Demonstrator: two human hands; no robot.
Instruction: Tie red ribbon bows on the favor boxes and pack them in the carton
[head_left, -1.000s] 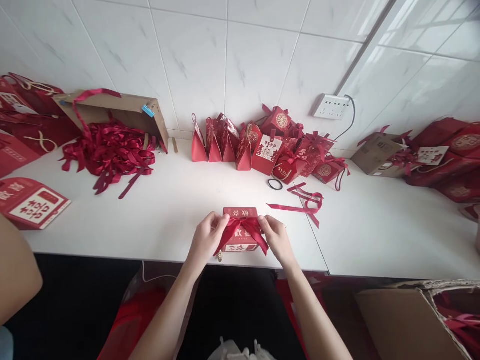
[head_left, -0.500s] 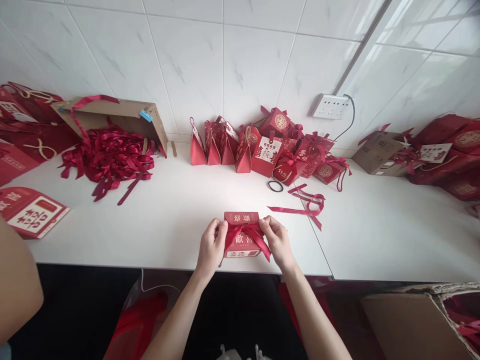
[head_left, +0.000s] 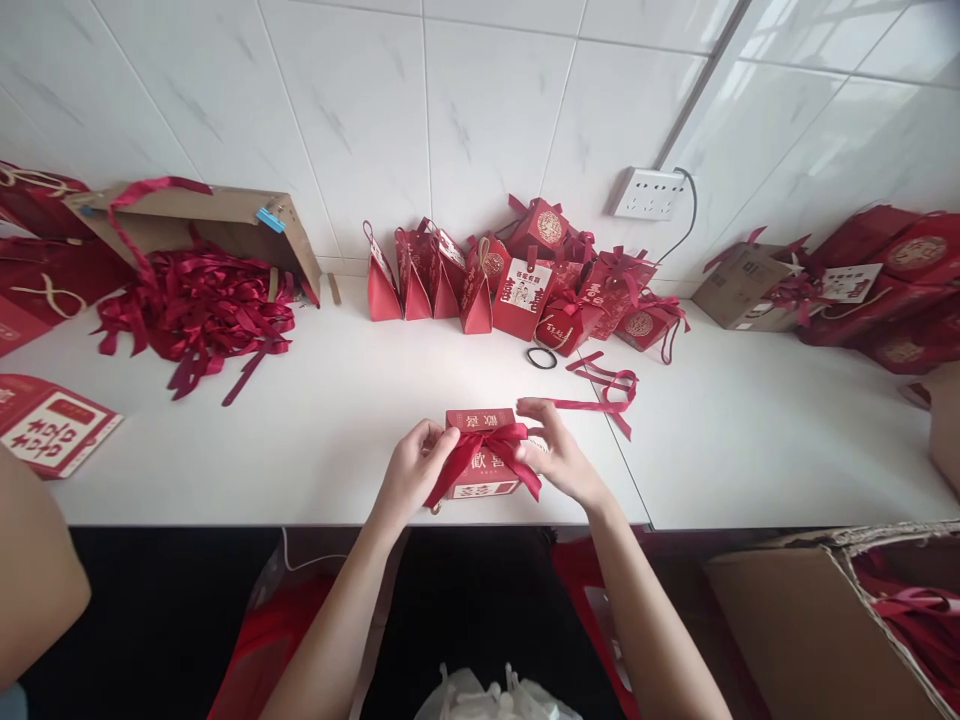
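A small red gift box (head_left: 480, 468) with gold characters stands near the front edge of the white table (head_left: 337, 420). A red ribbon bow (head_left: 491, 447) is tied across its front. My left hand (head_left: 411, 474) pinches the bow's left loop at the box's left side. My right hand (head_left: 556, 455) is at the box's right side, fingers partly spread and touching the bow's right loop. The bow's tails hang down over the box front.
A heap of red ribbons (head_left: 196, 315) spills from a tipped cardboard box (head_left: 199, 215) at back left. Finished red boxes (head_left: 525, 285) line the wall, with a loose ribbon (head_left: 604, 390) and black hair tie (head_left: 541, 357) nearby. An open carton (head_left: 817, 625) sits at lower right. Another person's arm (head_left: 34, 580) shows at left.
My right hand's fingers have loosened and spread from a pinch on the bow. The view has shifted slightly; the box stays in place.
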